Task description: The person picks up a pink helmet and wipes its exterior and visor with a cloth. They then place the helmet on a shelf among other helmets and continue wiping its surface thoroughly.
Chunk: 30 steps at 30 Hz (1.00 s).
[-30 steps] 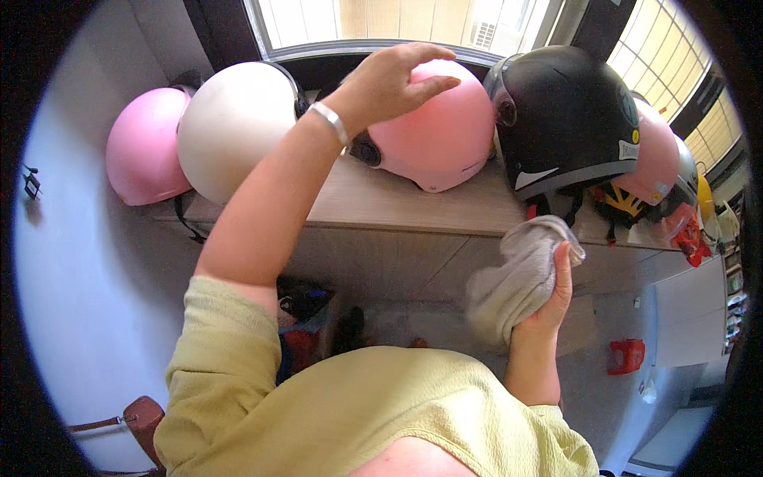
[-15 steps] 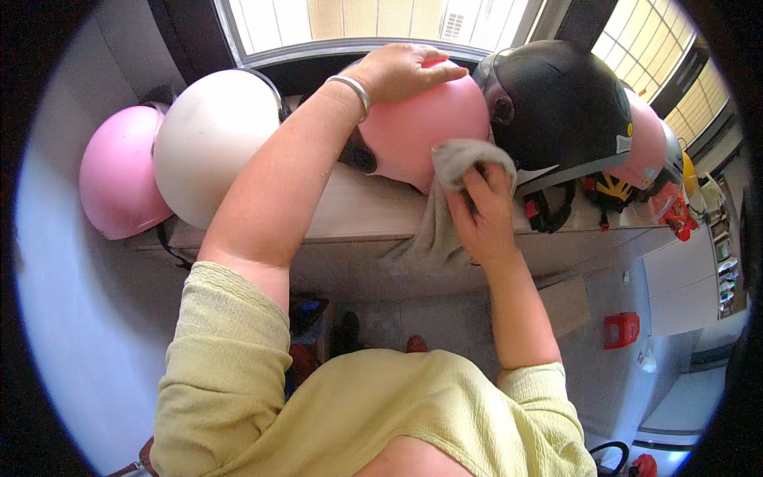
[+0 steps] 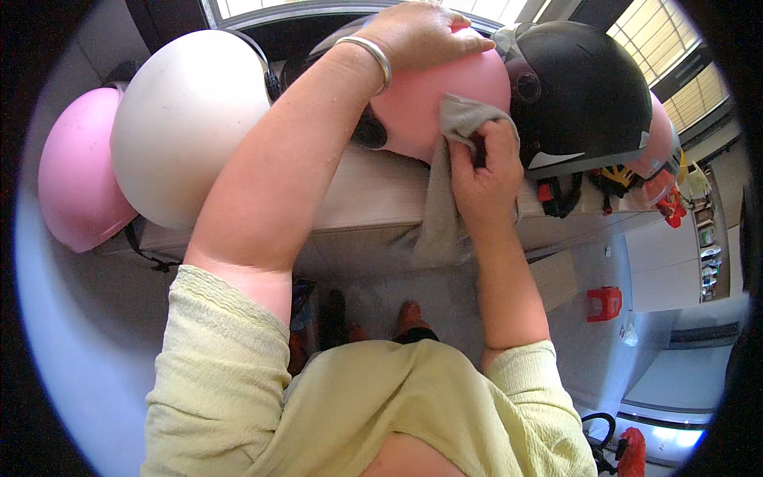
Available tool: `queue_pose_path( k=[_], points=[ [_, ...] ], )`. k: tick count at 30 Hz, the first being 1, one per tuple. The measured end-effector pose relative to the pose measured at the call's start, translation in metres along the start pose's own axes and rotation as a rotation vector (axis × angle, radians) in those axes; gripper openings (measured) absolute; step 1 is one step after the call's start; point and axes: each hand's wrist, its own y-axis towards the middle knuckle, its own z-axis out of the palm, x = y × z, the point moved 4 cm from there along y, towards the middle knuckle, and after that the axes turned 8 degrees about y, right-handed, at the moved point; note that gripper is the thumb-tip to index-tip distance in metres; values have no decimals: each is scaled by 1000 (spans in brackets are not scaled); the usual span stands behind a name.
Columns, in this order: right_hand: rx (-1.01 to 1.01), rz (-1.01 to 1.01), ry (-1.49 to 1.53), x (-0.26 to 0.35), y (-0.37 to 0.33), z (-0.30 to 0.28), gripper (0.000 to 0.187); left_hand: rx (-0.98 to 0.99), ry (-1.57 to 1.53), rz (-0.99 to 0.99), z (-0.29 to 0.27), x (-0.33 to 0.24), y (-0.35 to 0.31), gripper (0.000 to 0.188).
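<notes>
A pink helmet sits on the wooden cabinet top, among other helmets. My left hand, a silver bangle at its wrist, lies over the top of this helmet with its fingers stretched out and flat. In my right hand a grey cloth is bunched and pressed to the helmet's lower right side. The cloth's loose end hangs down past the cabinet's front edge. The helmet's far side is hidden behind my left hand and forearm.
To the left stand a white helmet and a brighter pink helmet. A black helmet is close on the right, with another pink one beyond. Behind runs a window. A red stool stands on the floor.
The view has shifted closer to the helmets. The cloth and my right hand have moved slightly up on the pink helmet. My left hand stays on top of it.
</notes>
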Motion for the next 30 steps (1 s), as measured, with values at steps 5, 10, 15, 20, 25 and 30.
queue_pose_path(
  k=[5,10,15,20,25,30],
  points=[
    [84,-24,-76,-18,-17,-5,27,13,-20,-32,4,17,6,57],
    [90,-153,-40,1,-3,2,26,-33,-45,-117,5,12,-1,55],
    [129,-170,-91,-18,-12,-11,24,-23,-33,-118,3,10,-1,54],
    [124,-205,-65,-9,5,-4,24,-39,-101,-90,9,19,0,54],
    [127,-143,-47,-36,-8,-21,24,17,-95,-87,10,19,3,56],
    [121,-243,-8,-23,8,-10,24,-28,-85,-93,14,15,-1,54]
  ],
)
